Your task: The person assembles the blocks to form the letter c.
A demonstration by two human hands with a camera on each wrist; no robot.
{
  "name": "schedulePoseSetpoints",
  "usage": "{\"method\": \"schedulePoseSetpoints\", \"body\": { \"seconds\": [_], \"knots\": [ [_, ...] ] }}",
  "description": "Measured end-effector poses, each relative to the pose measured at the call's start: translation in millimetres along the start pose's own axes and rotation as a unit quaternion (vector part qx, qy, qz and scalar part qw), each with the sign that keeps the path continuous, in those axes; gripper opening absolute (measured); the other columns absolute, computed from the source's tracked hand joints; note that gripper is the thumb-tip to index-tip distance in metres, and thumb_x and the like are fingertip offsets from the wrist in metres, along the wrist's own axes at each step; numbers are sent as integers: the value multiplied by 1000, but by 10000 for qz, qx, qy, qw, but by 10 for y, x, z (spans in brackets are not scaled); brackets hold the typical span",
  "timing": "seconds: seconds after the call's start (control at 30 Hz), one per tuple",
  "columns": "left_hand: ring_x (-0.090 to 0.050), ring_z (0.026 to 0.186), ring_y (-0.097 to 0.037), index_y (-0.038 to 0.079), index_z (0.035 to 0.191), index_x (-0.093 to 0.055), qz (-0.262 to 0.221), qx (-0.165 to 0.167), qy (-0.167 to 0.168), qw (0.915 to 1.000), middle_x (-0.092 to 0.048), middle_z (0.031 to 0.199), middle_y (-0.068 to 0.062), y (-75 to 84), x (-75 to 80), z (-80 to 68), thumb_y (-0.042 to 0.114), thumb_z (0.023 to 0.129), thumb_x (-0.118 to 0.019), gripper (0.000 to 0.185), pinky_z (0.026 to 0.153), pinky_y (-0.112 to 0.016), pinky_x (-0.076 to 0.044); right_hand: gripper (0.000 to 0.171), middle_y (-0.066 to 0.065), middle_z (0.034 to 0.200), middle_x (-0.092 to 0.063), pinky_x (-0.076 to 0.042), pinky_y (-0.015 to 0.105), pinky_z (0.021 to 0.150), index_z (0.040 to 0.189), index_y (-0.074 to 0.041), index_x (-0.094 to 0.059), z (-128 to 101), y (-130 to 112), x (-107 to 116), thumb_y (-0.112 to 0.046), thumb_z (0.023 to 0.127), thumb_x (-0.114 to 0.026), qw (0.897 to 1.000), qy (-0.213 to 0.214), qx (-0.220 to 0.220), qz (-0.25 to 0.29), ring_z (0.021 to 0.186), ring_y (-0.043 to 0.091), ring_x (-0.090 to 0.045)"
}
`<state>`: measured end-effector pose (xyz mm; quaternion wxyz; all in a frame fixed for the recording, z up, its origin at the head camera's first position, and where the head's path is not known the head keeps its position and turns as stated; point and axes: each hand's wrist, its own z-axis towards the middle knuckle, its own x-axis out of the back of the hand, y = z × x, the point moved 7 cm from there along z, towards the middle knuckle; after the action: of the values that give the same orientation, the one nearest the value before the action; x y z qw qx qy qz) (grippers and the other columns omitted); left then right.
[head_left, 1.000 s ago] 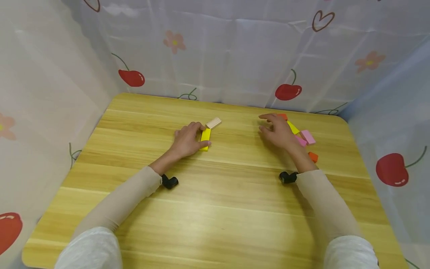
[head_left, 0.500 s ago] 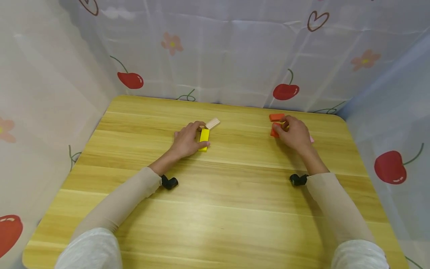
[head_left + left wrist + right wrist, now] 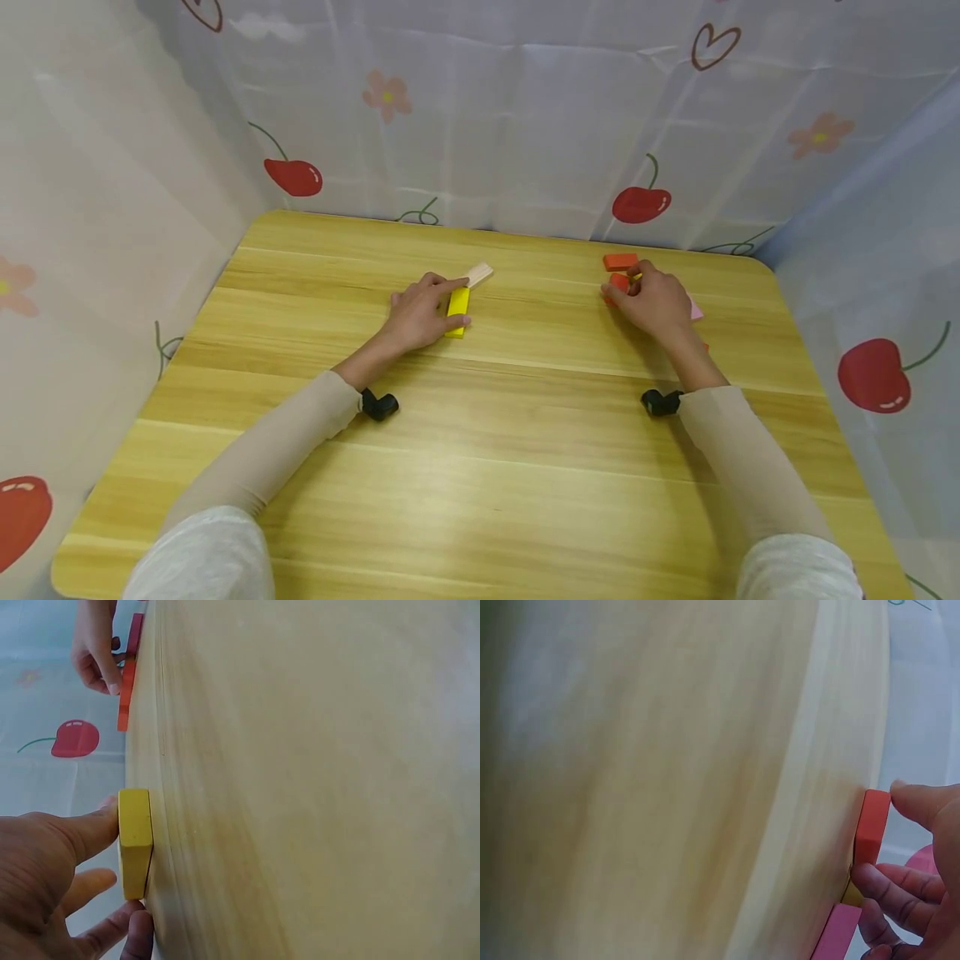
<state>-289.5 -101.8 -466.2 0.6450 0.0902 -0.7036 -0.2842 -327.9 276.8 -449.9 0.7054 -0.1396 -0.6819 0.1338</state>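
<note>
My left hand (image 3: 418,315) has its thumb and fingers about a flat yellow block (image 3: 458,312), with the index finger stretched across its far end toward a plain wooden block (image 3: 478,275). In the left wrist view the yellow block (image 3: 136,844) sits between thumb and fingertips. On the right, my right hand (image 3: 662,305) pinches a red-orange block (image 3: 618,285) lying on the table. The right wrist view has that block (image 3: 871,826) between thumb and index finger. Just behind it lies another orange block (image 3: 620,262).
A yellow block (image 3: 637,276) and a pink block (image 3: 696,310) are partly hidden by my right hand. An orange piece (image 3: 706,347) peeks out by the wrist. The wooden table (image 3: 480,433) backs onto a curtain (image 3: 510,125) printed with cherries.
My right hand has shifted right from above the table and come down onto the red-orange block. My left index finger has straightened toward the wooden block; the yellow block stays put.
</note>
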Motion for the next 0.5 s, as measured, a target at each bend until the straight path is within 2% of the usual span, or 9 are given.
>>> {"method": "schedulePoseSetpoints", "body": {
  "seconds": [0.27,0.5],
  "knots": [
    [-53,113,-32,39,147,-43,44,-15,-46,10000,-50,140,-4,5,-2,1,52,87,-69,66,92,-55,-31,62,12,95,-62,-38,37,67,122,-8,-53,-13,-38,25,-59,88,-61,10000,-61,38,44,82,30,-56],
    [-53,113,-32,38,147,-44,67,18,-54,10000,-49,141,-3,-6,-4,-6,53,88,-68,65,90,-53,-31,60,13,100,-63,-40,40,70,123,-9,-54,-22,-30,12,-58,89,-61,9998,-151,85,62,87,31,-57]
  ]
}}
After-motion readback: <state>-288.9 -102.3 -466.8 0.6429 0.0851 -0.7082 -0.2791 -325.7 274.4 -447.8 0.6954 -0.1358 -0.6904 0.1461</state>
